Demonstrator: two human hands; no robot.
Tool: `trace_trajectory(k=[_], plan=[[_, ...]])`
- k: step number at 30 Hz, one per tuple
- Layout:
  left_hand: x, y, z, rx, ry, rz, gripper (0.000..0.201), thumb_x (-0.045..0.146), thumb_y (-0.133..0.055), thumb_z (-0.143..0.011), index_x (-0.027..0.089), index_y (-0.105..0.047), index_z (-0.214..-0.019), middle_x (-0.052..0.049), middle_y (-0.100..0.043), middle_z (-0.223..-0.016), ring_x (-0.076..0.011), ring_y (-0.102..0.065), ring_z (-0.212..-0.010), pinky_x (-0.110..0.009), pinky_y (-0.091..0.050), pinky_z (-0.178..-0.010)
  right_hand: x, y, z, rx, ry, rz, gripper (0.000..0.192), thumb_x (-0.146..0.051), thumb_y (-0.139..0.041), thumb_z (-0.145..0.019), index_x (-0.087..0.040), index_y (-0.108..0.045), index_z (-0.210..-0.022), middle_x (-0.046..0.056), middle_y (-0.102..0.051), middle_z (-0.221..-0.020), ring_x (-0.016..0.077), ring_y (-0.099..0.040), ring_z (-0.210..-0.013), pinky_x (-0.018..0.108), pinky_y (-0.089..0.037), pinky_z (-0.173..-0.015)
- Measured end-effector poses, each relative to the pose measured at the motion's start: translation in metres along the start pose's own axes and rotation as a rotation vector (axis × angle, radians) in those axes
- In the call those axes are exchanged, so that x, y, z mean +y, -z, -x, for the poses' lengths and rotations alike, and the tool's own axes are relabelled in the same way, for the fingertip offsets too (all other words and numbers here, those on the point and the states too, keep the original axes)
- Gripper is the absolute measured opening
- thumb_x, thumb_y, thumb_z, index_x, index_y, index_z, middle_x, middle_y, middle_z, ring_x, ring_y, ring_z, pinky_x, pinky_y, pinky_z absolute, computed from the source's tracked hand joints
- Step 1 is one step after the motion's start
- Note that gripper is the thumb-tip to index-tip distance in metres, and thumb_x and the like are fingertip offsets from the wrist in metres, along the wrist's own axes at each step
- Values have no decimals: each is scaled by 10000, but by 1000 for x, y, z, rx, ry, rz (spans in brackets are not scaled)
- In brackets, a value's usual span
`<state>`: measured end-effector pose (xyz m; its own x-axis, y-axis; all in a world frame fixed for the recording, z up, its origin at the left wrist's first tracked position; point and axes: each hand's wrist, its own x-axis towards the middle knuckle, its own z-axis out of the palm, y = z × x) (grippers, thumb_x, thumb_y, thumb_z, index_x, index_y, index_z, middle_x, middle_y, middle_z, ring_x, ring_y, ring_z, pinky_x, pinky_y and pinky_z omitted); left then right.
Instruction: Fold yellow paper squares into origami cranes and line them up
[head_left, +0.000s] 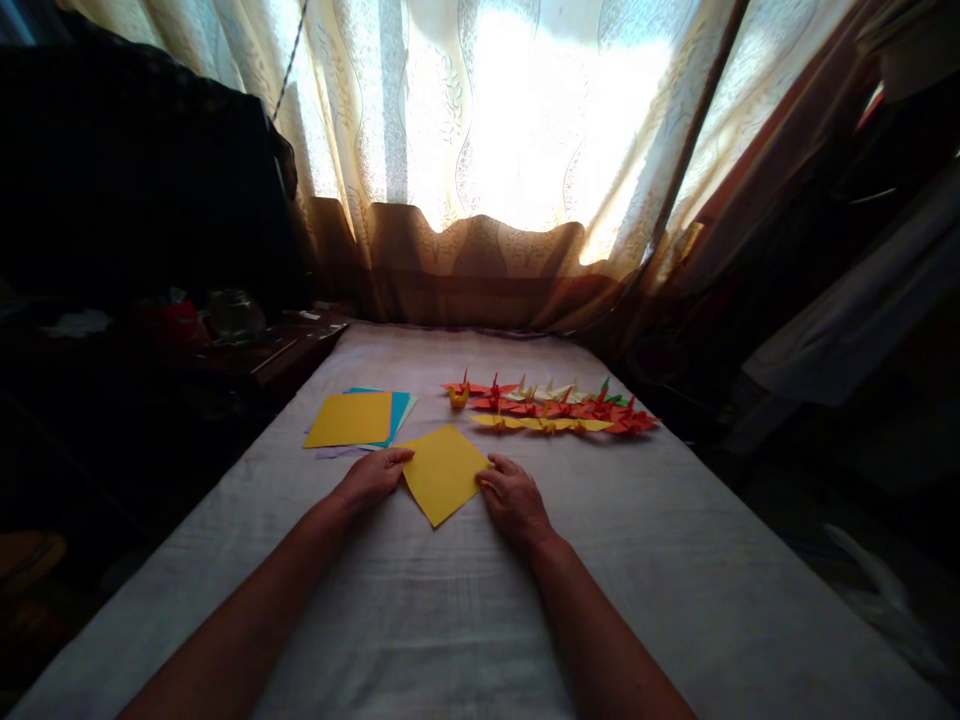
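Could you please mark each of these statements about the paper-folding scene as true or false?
1. Both hands touch one yellow sheet lying like a diamond on the cloth. True: the left hand is at its left corner, the right hand at its right.
2. The paper stack lies to the right of the hands. False: it lies to the left, a yellow sheet on top.
3. Folded paper cranes lie in rows beyond the yellow sheet. True.
4. The right hand is lifting a crane. False: it rests on the sheet's edge, apart from the cranes.
5. A curtain covers the bright window behind. True.
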<state>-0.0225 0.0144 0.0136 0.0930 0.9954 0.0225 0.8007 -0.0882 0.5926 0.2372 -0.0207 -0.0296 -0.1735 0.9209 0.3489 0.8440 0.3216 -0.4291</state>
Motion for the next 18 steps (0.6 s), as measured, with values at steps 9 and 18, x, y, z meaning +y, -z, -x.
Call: trace_trajectory(k=[9, 18], plan=[[-12, 8, 6, 71, -200, -118, 259, 250, -594, -839, 264, -776, -1022, -62, -722, -1153, -245, -686, -999, -353, -519, -885, 3, 5, 1, -65, 42, -1, 312, -130, -574, -826, -249, -726, -1072, 73, -683, -1226, 224, -602, -1161, 359, -447, -1002], [-10, 0, 4, 131, -366, -149, 174, 226, -580, -872, 242, -750, -904, -46, -752, -992, -225, -660, -972, -368, -481, -921, 3, 19, -5, -127, 42, 10, 257, -162, -561, -857, -245, -726, -1037, 61, -703, -1180, 213, -612, -1120, 328, -433, -974]])
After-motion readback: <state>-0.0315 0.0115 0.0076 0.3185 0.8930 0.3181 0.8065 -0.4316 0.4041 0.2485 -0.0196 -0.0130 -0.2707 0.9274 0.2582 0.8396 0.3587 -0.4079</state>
